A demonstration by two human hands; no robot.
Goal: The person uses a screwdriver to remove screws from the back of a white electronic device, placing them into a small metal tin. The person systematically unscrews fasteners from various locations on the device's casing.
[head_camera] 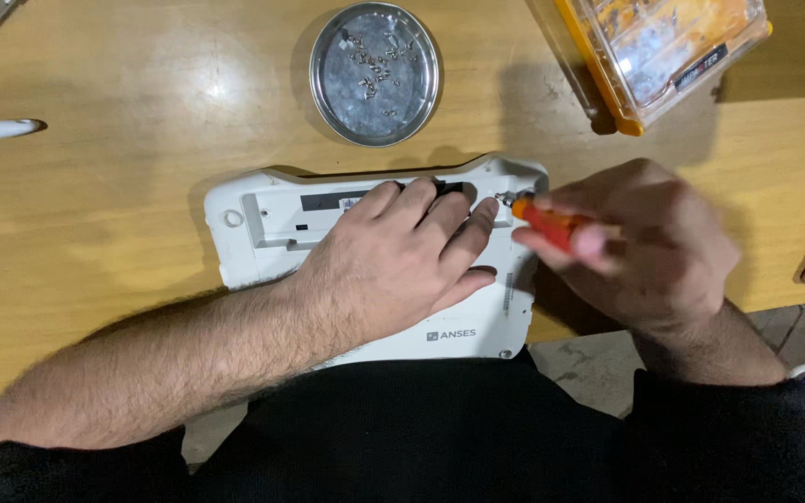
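— Where's my left hand (402, 256)?
— Flat on the white device (253, 228) on the table (123, 186), fingers spread.
— My right hand (640, 247)?
— Closed around the orange screwdriver (547, 222), tip at the device's top corner.

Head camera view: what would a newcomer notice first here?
The left hand lies flat on a white plastic device casing at the middle of the wooden table. The right hand holds an orange-handled screwdriver at the casing's right corner. Behind them stands a round metal dish with small screws.
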